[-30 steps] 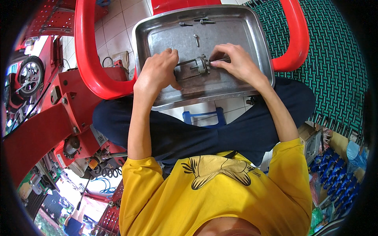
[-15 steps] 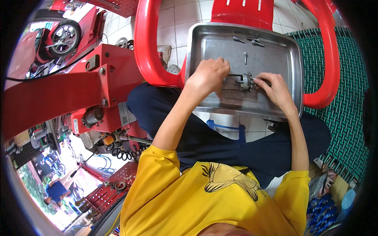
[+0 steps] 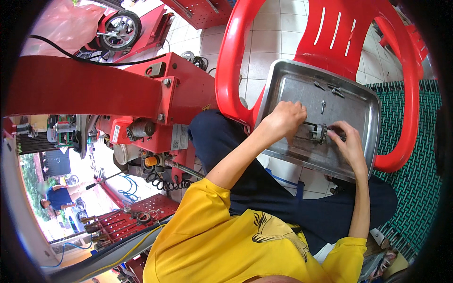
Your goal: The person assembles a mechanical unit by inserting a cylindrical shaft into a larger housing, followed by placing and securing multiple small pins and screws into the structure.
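Observation:
A shallow rectangular metal tray (image 3: 373,106) lies in front of me on the seat of a red plastic chair. Low in the tray is a small round grey metal part (image 3: 320,133) with a toothed-looking rim. My right hand (image 3: 348,140) pinches its right side with thumb and fingers. My left hand (image 3: 286,119) is closed at the other side, around one end of a thin dark rod (image 3: 309,124) that reaches toward the part. What else lies under the left fingers is hidden. Several small bolts rest farther up the tray, one bolt (image 3: 323,107) nearest the part.
The red chair (image 3: 233,70) has armrests rising on both sides of the tray. At left stands a red machine (image 3: 89,87) with a thick arm and hoses. A green woven surface (image 3: 401,207) lies at right. A person in blue (image 3: 59,196) is far off at left.
The view has swung, so tray and hands sit lower and farther right in the picture. Both hands keep their places at the round part, and the bolts lie as before.

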`<action>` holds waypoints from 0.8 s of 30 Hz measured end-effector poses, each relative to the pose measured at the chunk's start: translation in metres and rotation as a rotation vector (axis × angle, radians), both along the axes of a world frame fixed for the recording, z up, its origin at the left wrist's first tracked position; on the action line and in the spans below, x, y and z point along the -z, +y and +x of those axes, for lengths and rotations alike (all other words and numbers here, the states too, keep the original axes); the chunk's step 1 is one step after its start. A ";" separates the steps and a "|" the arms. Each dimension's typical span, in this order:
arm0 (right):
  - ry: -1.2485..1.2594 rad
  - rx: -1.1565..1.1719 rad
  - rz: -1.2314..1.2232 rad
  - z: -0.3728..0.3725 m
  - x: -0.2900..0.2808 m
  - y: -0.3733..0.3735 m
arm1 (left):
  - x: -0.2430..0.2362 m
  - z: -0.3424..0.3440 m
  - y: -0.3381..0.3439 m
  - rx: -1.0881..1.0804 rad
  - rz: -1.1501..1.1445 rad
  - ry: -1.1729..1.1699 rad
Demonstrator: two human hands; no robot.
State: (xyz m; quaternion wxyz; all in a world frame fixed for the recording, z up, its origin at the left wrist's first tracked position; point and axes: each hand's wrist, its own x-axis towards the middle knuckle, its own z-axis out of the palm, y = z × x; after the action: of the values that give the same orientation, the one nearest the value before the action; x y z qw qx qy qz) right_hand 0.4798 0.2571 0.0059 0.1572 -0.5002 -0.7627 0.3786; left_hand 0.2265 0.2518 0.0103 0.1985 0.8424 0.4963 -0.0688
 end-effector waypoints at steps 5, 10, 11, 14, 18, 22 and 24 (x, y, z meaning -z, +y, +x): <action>-0.047 0.005 -0.073 0.003 0.011 -0.004 | 0.003 0.000 -0.002 0.006 0.003 -0.007; -0.026 -0.002 0.032 0.000 0.011 -0.005 | -0.004 0.001 0.001 0.021 -0.031 0.036; -0.046 0.024 0.022 0.000 0.013 -0.004 | -0.003 0.001 0.002 0.023 -0.036 0.045; -0.129 -0.005 -0.131 0.003 0.009 -0.001 | 0.003 0.002 0.003 0.030 -0.030 0.012; -0.022 -0.030 0.026 0.002 0.000 -0.003 | 0.006 0.000 0.003 0.026 -0.001 -0.030; -0.090 -0.002 -0.019 0.003 0.005 0.000 | 0.003 -0.002 0.000 0.036 0.021 -0.047; -0.093 -0.032 -0.052 0.000 0.002 -0.001 | 0.000 -0.003 -0.001 0.026 -0.002 -0.021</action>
State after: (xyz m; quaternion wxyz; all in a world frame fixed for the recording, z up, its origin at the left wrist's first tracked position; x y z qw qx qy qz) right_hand 0.4801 0.2562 0.0041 0.1027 -0.5090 -0.7670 0.3770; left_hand 0.2240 0.2510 0.0106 0.2034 0.8493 0.4831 -0.0631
